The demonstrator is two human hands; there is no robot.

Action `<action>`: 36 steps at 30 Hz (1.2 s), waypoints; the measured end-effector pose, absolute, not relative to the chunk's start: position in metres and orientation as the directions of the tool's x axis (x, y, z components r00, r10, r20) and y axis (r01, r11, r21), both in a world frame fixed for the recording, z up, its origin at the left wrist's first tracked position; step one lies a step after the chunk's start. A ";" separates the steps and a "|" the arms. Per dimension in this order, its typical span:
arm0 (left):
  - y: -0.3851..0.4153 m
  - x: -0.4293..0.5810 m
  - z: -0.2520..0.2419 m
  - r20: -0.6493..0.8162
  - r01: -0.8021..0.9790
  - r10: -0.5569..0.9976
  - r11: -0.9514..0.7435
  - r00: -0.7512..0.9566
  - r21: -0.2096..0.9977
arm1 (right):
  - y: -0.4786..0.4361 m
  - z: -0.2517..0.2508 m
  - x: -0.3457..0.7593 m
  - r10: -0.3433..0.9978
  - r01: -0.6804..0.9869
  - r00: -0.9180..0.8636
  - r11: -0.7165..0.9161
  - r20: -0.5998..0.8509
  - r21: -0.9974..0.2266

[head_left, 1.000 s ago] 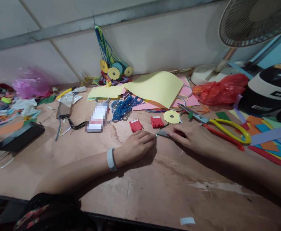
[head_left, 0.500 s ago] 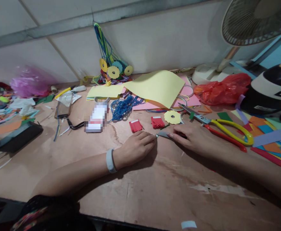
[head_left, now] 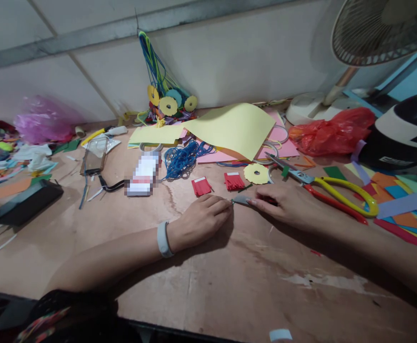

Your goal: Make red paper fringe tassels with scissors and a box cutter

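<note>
My left hand [head_left: 204, 218], a grey band on its wrist, rests low over the table with its fingers curled together. A tiny pale bit [head_left: 233, 202] shows at its fingertips; whatever else it pinches is hidden. My right hand [head_left: 278, 204] is closed on a grey, pointed blade [head_left: 243, 200], whose handle is mostly covered by the palm. The blade's tip points left and meets the pale bit at my left fingertips. Just beyond the hands lie two red fringed paper pieces [head_left: 201, 186] and a yellow scalloped paper disc [head_left: 256, 174].
Large scissors [head_left: 326, 188] with yellow and red handles lie by my right forearm. Behind are blue cord [head_left: 183, 159], yellow sheets [head_left: 232, 128] and a blurred white item [head_left: 143, 174]. Paper scraps [head_left: 404, 205], a red bag [head_left: 333, 131] and a fan [head_left: 383, 31] stand right.
The blade's tip has come a little closer to my left fingertips, and less of the pale bit shows between them. Otherwise both hands stay nearly in place.
</note>
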State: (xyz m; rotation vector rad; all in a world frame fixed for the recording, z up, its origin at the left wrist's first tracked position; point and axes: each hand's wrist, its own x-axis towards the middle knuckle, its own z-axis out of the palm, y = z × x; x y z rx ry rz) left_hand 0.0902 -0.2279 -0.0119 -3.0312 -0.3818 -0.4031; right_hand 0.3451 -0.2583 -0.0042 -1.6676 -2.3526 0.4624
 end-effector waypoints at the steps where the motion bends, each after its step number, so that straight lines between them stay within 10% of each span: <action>1: -0.228 0.090 -0.012 0.263 0.253 0.237 -0.967 0.935 -0.027 | -0.259 -0.003 0.344 0.941 0.873 -0.338 0.315 0.004 -0.373; 36: -0.228 0.091 -0.013 0.217 0.296 0.271 -0.950 0.938 -0.097 | -0.266 -0.005 0.342 0.924 0.872 -0.372 0.379 0.084 -0.310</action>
